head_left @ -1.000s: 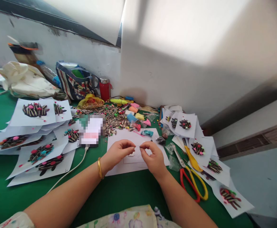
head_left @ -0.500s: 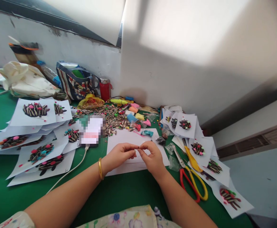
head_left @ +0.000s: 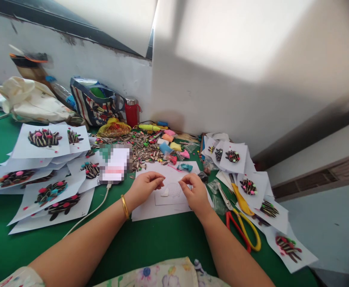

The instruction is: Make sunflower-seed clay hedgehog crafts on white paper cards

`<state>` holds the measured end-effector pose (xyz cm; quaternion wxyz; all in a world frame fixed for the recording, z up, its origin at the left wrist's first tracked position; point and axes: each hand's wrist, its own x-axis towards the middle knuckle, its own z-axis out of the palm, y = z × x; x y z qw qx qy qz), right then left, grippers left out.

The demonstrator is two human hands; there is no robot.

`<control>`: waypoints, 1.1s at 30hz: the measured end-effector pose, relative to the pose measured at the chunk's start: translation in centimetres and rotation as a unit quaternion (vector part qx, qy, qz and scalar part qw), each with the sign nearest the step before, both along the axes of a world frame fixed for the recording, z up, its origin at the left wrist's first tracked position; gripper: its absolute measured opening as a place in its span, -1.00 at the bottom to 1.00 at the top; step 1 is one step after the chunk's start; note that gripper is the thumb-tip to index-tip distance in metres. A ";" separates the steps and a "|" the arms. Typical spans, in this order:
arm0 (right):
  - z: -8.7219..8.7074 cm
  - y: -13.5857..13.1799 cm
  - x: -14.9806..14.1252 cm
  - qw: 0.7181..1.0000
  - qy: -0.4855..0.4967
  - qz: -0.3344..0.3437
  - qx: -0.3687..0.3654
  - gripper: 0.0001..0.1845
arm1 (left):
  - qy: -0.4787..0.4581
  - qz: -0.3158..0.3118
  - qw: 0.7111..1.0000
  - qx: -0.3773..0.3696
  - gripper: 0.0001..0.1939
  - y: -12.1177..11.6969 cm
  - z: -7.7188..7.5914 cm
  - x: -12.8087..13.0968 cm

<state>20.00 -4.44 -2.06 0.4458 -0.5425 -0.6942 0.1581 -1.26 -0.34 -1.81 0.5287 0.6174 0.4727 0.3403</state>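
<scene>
My left hand (head_left: 146, 188) hovers over the left part of a white sheet (head_left: 146, 213), thumb and fingertips pressed together. Opposite it, my right hand (head_left: 194, 194) is also pinched, its fingertips a short way from the left ones. Anything between the fingertips of either hand is too small to make out. Below and between the hands, a smaller sheet with a pencil outline (head_left: 177, 190) rests on the larger one. A small white piece (head_left: 164, 193) lies on the outline's left end.
Sunflower seeds (head_left: 138, 149) and colourful clay packets (head_left: 166, 148) lie beyond the sheet. Seed-covered pictures are stacked at left (head_left: 44, 153) and right (head_left: 241, 159). Scissors (head_left: 246, 223) lie beside my right forearm. A phone (head_left: 114, 165) with a cable (head_left: 93, 213) is at left.
My hands have moved apart from fingertip contact, the left one going left and slightly up. The pencil outline and white piece now show between them.
</scene>
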 end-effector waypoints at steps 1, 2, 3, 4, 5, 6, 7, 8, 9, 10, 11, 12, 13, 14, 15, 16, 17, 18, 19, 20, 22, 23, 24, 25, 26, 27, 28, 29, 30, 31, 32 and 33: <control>-0.1 0.1 0.1 1.000 -0.007 0.002 -0.004 -0.84 | 0.021 0.007 1.000 0.015 -0.71 0.3 -0.1 -0.2; -0.2 0.2 0.1 1.000 -0.015 0.006 -0.005 -0.82 | 0.044 0.011 0.998 0.032 -0.71 0.5 -0.2 -0.4; -0.3 0.2 0.0 1.000 -0.025 0.012 -0.004 -0.82 | 0.066 0.011 0.997 0.048 -0.72 0.7 -0.3 -0.6; -0.4 0.2 -0.1 0.999 -0.034 0.020 -0.002 -0.83 | 0.086 0.011 0.994 0.065 -0.73 0.8 -0.3 -0.7; -0.5 0.3 -0.2 0.999 -0.042 0.028 0.001 -0.86 | 0.104 0.009 0.991 0.082 -0.74 0.9 -0.3 -0.7; -0.6 0.3 -0.3 0.998 -0.046 0.036 0.003 -0.89 | 0.121 0.006 0.988 0.100 -0.76 0.9 -0.2 -0.8; -0.8 0.3 -0.6 0.998 -0.048 0.043 0.003 -0.88 | 0.137 0.004 0.984 0.117 -0.77 0.9 -0.2 -0.7; -1.0 0.3 -0.8 0.998 -0.048 0.048 0.002 -0.86 | 0.150 0.001 0.980 0.132 -0.77 0.9 -0.2 -0.6; -1.2 0.3 -1.0 0.998 -0.047 0.051 -0.002 -0.84 | 0.161 -0.002 0.976 0.143 -0.76 0.8 -0.2 -0.6; -1.3 0.3 -1.3 0.997 -0.047 0.055 -0.008 -0.83 | 0.171 -0.004 0.974 0.149 -0.75 0.8 -0.2 -0.5; -1.4 0.3 -1.6 0.997 -0.050 0.059 -0.017 -0.83 | 0.178 -0.007 0.972 0.150 -0.74 0.8 -0.2 -0.4; -1.4 0.2 -1.9 0.996 -0.057 0.063 -0.025 -0.84 | 0.184 -0.010 0.972 0.147 -0.73 0.8 -0.2 -0.4; -1.4 0.1 -2.1 0.995 -0.068 0.067 -0.033 -0.86 | 0.190 -0.013 0.971 0.143 -0.72 0.8 -0.2 -0.3; -1.3 -0.1 -2.4 0.993 -0.083 0.070 -0.039 -0.89 | 0.194 -0.016 0.971 0.139 -0.73 0.8 -0.2 -0.3; -1.2 -0.2 -2.6 0.992 -0.099 0.072 -0.041 -0.93 | 0.196 -0.020 0.971 0.137 -0.73 0.8 -0.2 -0.3; -1.1 -0.3 -2.7 0.990 -0.115 0.072 -0.040 -0.95 | 0.196 -0.024 0.971 0.136 -0.73 0.8 -0.2 -0.3; -1.0 -0.3 -2.9 0.988 -0.129 0.070 -0.037 -0.95 | 0.196 -0.028 0.971 0.137 -0.73 0.8 -0.2 -0.4; -0.9 -0.3 -3.0 0.987 -0.139 0.068 -0.033 -0.94 | 0.196 -0.030 0.970 0.139 -0.73 0.8 -0.2 -0.4; -0.8 -0.2 -3.1 0.987 -0.146 0.067 -0.029 -0.95 | 0.198 -0.029 0.969 0.143 -0.73 0.9 -0.2 -0.4; -0.9 -0.1 -3.1 0.986 -0.151 0.066 -0.026 -0.95 | 0.202 -0.028 0.968 0.146 -0.73 0.9 -0.2 -0.4; -1.1 0.3 -3.3 0.985 -0.156 0.069 -0.022 -0.88 | 0.217 -0.021 0.964 0.153 -0.73 1.0 -0.3 -0.3; -1.3 0.5 -3.4 0.984 -0.159 0.072 -0.021 -0.84 | 0.225 -0.017 0.962 0.155 -0.73 1.0 -0.3 -0.3; -1.5 0.7 -3.5 0.984 -0.161 0.076 -0.021 -0.81 | 0.231 -0.014 0.960 0.157 -0.73 1.0 -0.3 -0.3; -1.7 0.9 -3.6 0.983 -0.164 0.079 -0.021 -0.78 | 0.235 -0.011 0.959 0.157 -0.72 1.1 -0.3 -0.2; -1.8 1.1 -3.7 0.982 -0.167 0.083 -0.021 -0.75 | 0.237 -0.010 0.959 0.158 -0.72 1.2 -0.4 -0.2; -1.9 1.1 -3.8 0.981 -0.172 0.087 -0.022 -0.72 | 0.236 -0.008 0.959 0.157 -0.72 1.2 -0.4 -0.2; -2.0 1.1 -3.8 0.980 -0.178 0.089 -0.023 -0.68 | 0.233 -0.007 0.960 0.156 -0.72 1.3 -0.5 -0.2; -1.9 1.1 -3.9 0.978 -0.188 0.090 -0.025 -0.66 | 0.230 -0.006 0.961 0.154 -0.72 1.3 -0.6 -0.3; -1.9 1.0 -4.0 0.975 -0.201 0.087 -0.028 -0.64 | 0.225 -0.006 0.962 0.153 -0.72 1.3 -0.7 -0.3; -1.8 0.8 -4.0 0.972 -0.216 0.081 -0.031 -0.63 | 0.222 -0.005 0.963 0.151 -0.72 1.4 -0.8 -0.3; -1.7 0.7 -4.0 0.970 -0.232 0.073 -0.033 -0.64 | 0.218 -0.005 0.964 0.149 -0.72 1.4 -0.8 -0.3; -1.5 0.5 -4.0 0.967 -0.245 0.064 -0.036 -0.65 | 0.215 -0.005 0.966 0.146 -0.72 1.4 -0.9 -0.3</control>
